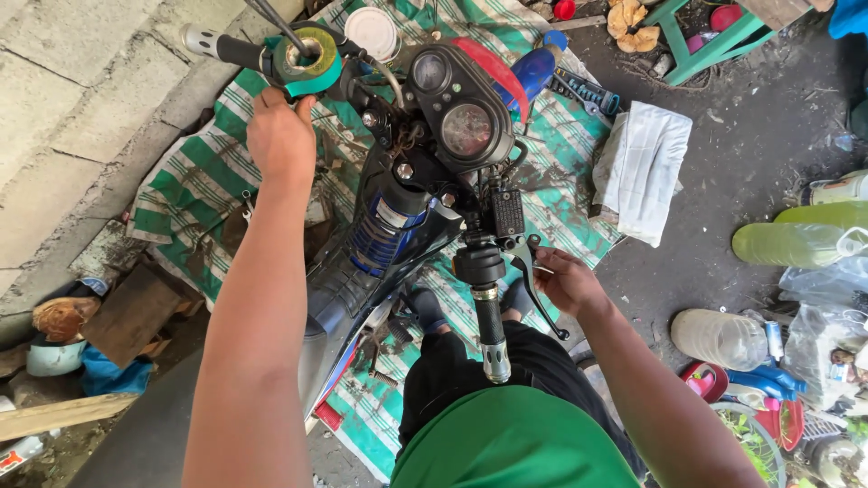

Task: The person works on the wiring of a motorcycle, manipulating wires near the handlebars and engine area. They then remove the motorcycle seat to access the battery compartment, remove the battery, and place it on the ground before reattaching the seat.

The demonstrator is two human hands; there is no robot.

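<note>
Our left hand [280,136] grips one green tape roll [307,56] on left handlebar. Our right hand [562,280] pinches small part beside one brake lever [533,280]. Two gauges [452,99] between, one motorcycle [398,226] on striped tarp [190,190].

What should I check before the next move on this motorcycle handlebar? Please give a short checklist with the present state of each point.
1. Left hand is on the far grip side, at the green tape roll: ok.
2. Right hand is beside the brake lever, fingers at its base: ok.
3. Right hand holds a small part or tool: cannot tell.
4. Near handlebar grip is free of both hands: ok.
5. Instrument cluster is fully mounted: not ok, it hangs tilted with wiring exposed.
6. Striped tarp lies under the motorcycle: ok.
</note>
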